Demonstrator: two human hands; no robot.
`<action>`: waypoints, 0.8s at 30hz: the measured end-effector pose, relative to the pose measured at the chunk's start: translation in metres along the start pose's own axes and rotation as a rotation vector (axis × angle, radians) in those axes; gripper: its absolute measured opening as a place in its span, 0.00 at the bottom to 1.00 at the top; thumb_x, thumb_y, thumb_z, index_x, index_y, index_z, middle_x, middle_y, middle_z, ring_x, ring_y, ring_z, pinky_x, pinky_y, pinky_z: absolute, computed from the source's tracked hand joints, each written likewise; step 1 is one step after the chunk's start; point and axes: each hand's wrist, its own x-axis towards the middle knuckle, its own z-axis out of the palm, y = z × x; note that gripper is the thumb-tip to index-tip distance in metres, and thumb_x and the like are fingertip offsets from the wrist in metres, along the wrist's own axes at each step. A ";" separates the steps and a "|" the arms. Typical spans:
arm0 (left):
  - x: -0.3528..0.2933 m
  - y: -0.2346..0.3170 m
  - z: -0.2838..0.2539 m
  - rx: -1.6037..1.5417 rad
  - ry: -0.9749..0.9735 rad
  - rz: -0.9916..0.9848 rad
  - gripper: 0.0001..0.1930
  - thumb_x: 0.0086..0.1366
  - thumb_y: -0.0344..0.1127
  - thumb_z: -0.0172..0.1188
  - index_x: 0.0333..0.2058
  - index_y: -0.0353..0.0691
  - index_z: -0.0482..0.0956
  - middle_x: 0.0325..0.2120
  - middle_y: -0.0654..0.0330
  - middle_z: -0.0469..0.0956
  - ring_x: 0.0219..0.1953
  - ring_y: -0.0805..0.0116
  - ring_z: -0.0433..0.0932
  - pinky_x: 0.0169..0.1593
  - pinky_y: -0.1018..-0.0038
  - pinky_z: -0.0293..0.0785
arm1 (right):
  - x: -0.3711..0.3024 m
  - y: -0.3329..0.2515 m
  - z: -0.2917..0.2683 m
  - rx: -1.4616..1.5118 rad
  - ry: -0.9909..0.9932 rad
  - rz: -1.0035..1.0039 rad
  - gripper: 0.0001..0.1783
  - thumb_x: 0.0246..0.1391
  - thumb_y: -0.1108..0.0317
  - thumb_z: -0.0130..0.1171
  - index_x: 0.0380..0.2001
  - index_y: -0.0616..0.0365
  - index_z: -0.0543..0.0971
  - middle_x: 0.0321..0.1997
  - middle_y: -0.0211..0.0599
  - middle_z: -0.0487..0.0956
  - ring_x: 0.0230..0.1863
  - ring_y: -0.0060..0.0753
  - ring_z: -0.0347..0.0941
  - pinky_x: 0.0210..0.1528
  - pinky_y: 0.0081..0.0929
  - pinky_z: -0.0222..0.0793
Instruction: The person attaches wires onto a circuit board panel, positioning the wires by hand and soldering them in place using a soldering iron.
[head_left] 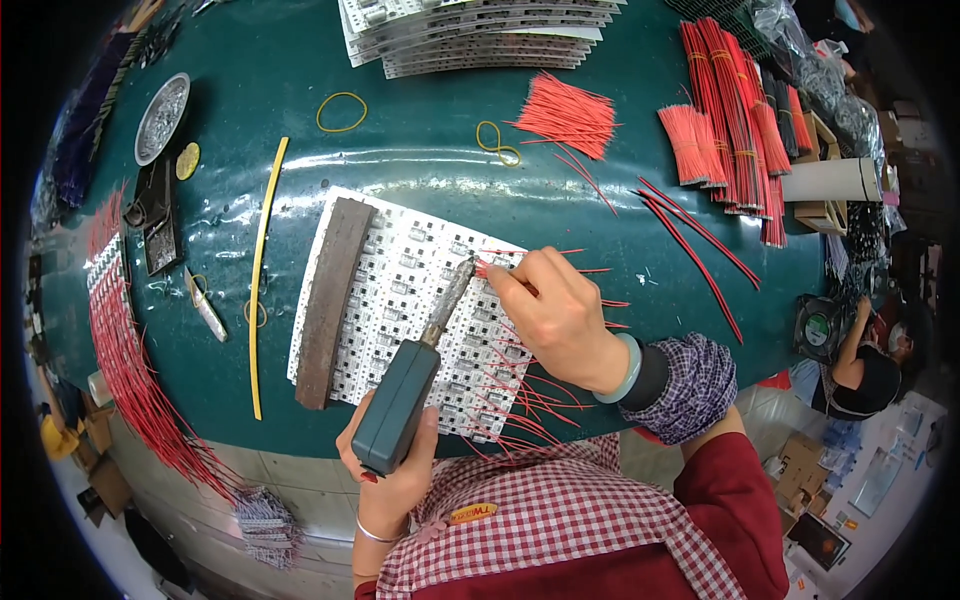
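Note:
A white panel of small circuit boards lies tilted on the green table. My left hand is wrapped round the handle of a dark green soldering gun, whose tip touches or nearly touches the panel's upper right part. Close to that tip, my right hand pinches a thin red wire against the panel. Several red wires stick out from the panel's right edge, below my right hand. A dark brown bar rests across the panel's left side.
Loose red wires and bundled ones lie at the far right. Stacked panels stand at the back. Leftward are a yellow strip, a knife, a metal dish and wired boards hanging over the edge.

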 end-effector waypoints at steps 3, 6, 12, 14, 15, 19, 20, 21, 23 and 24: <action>0.003 0.004 -0.001 0.051 -0.019 0.031 0.09 0.57 0.22 0.70 0.36 0.28 0.81 0.27 0.59 0.79 0.23 0.75 0.75 0.27 0.77 0.70 | 0.000 0.000 0.001 -0.009 -0.007 0.002 0.14 0.49 0.75 0.63 0.41 0.66 0.82 0.29 0.34 0.68 0.33 0.33 0.69 0.30 0.27 0.70; 0.003 0.004 0.000 0.066 -0.021 0.041 0.09 0.56 0.22 0.70 0.35 0.28 0.81 0.26 0.58 0.79 0.23 0.75 0.75 0.26 0.77 0.70 | 0.001 -0.002 0.002 -0.034 -0.003 -0.001 0.14 0.48 0.75 0.63 0.40 0.65 0.82 0.29 0.34 0.68 0.32 0.33 0.69 0.29 0.27 0.70; 0.002 0.001 0.000 0.056 -0.014 0.044 0.09 0.57 0.23 0.70 0.35 0.28 0.81 0.26 0.58 0.80 0.23 0.73 0.76 0.26 0.76 0.70 | 0.000 -0.001 0.003 -0.043 0.021 -0.020 0.14 0.46 0.75 0.63 0.38 0.66 0.82 0.29 0.35 0.68 0.33 0.33 0.69 0.28 0.27 0.70; 0.000 -0.003 0.000 0.066 -0.017 0.059 0.09 0.57 0.23 0.71 0.36 0.28 0.81 0.26 0.57 0.80 0.23 0.73 0.76 0.26 0.76 0.71 | 0.001 -0.002 0.003 -0.044 0.021 -0.023 0.14 0.45 0.75 0.63 0.38 0.67 0.81 0.29 0.36 0.68 0.33 0.34 0.70 0.28 0.27 0.70; -0.001 -0.004 0.000 0.063 0.017 0.078 0.10 0.57 0.23 0.71 0.37 0.27 0.82 0.27 0.57 0.81 0.23 0.72 0.76 0.27 0.76 0.72 | 0.001 -0.002 0.002 -0.044 0.021 -0.022 0.14 0.45 0.75 0.63 0.38 0.67 0.81 0.29 0.36 0.68 0.33 0.34 0.70 0.28 0.27 0.70; -0.024 -0.013 -0.016 -0.037 -0.082 -0.185 0.23 0.62 0.24 0.71 0.56 0.30 0.77 0.46 0.55 0.82 0.44 0.68 0.80 0.48 0.70 0.78 | 0.001 -0.002 0.002 -0.049 0.019 -0.023 0.14 0.44 0.75 0.63 0.37 0.66 0.81 0.29 0.36 0.69 0.33 0.34 0.70 0.28 0.26 0.70; -0.026 -0.015 -0.016 -0.036 -0.081 -0.185 0.23 0.62 0.24 0.71 0.56 0.30 0.77 0.46 0.55 0.82 0.44 0.68 0.80 0.48 0.70 0.78 | 0.000 -0.002 0.002 -0.049 0.016 -0.018 0.13 0.44 0.76 0.62 0.37 0.66 0.81 0.29 0.36 0.69 0.33 0.34 0.70 0.28 0.26 0.71; -0.027 -0.014 -0.015 -0.036 -0.064 -0.160 0.23 0.62 0.24 0.70 0.56 0.30 0.78 0.47 0.54 0.82 0.45 0.66 0.81 0.50 0.70 0.78 | 0.000 -0.002 0.002 -0.048 0.017 -0.020 0.13 0.44 0.76 0.62 0.37 0.66 0.81 0.29 0.36 0.69 0.33 0.34 0.70 0.28 0.26 0.71; -0.026 -0.013 -0.014 -0.037 -0.045 -0.134 0.23 0.62 0.23 0.70 0.56 0.30 0.78 0.47 0.53 0.82 0.47 0.65 0.81 0.52 0.70 0.77 | 0.000 -0.002 0.002 -0.054 0.016 -0.013 0.13 0.45 0.76 0.62 0.37 0.66 0.81 0.30 0.36 0.69 0.33 0.34 0.71 0.28 0.26 0.71; -0.024 -0.011 -0.014 -0.035 -0.059 -0.112 0.24 0.62 0.23 0.70 0.56 0.30 0.78 0.47 0.53 0.82 0.47 0.64 0.81 0.52 0.71 0.77 | 0.000 -0.002 0.002 -0.053 0.017 -0.013 0.13 0.45 0.76 0.62 0.37 0.66 0.81 0.30 0.36 0.69 0.33 0.34 0.71 0.28 0.26 0.71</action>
